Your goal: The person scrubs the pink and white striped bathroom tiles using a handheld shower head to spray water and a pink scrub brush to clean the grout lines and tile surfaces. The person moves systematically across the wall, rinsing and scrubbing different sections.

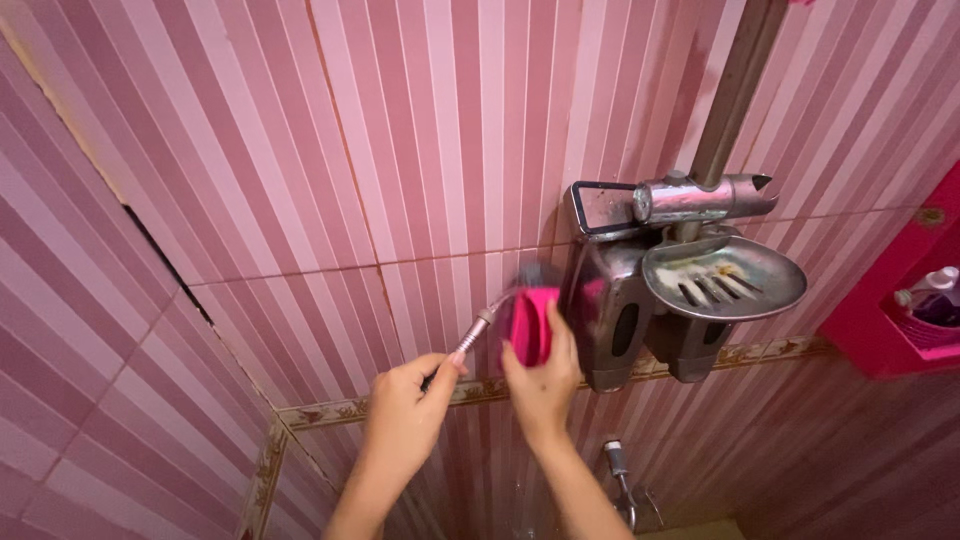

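My right hand grips a bright pink scrubbing pad and presses it against the left side of a chrome shower fixture on the pink striped tile wall. My left hand pinches the metal shower hose near its end fitting, just left of the pad. Both forearms rise from the bottom of the view. Above the fixture a chrome mixer valve joins an upright pipe.
A chrome soap dish with drain slots juts from the fixture's right side. A pink wall shelf at the right edge holds a white-capped bottle. A small tap sits below. A decorative border tile runs along the wall.
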